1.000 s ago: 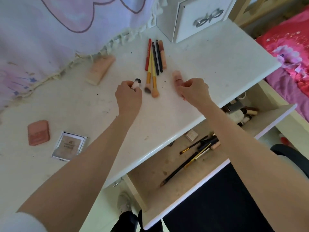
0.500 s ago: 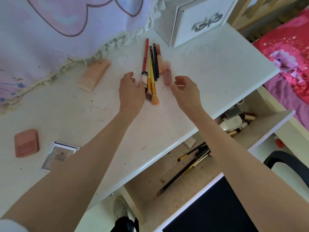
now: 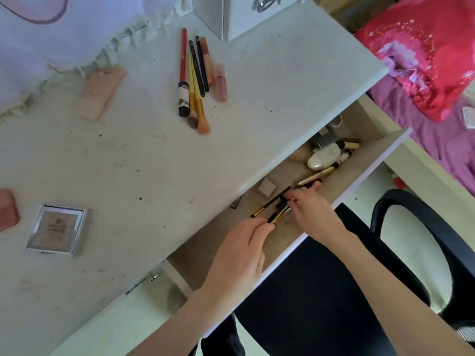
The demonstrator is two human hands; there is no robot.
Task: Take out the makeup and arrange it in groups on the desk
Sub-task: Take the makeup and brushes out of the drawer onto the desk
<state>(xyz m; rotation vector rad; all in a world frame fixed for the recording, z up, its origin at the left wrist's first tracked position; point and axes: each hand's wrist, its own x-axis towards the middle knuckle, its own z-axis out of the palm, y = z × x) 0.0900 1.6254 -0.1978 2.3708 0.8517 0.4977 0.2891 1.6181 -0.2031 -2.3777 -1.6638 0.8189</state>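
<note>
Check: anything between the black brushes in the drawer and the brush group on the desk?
Nothing visible. Both hands, left hand and right hand, are at the black brushes in the open drawer. The desk surface toward the brush group is bare.

We see both hands in the open drawer (image 3: 380, 160). The desk edge (image 3: 257, 176) hangs right above our left hand (image 3: 239, 255). Black brushes (image 3: 272, 201) lie under our fingers. Past our right hand (image 3: 312, 214), bottles (image 3: 326, 155) fill the drawer's far end. Behind our arms stands the chair (image 3: 401, 227).
</note>
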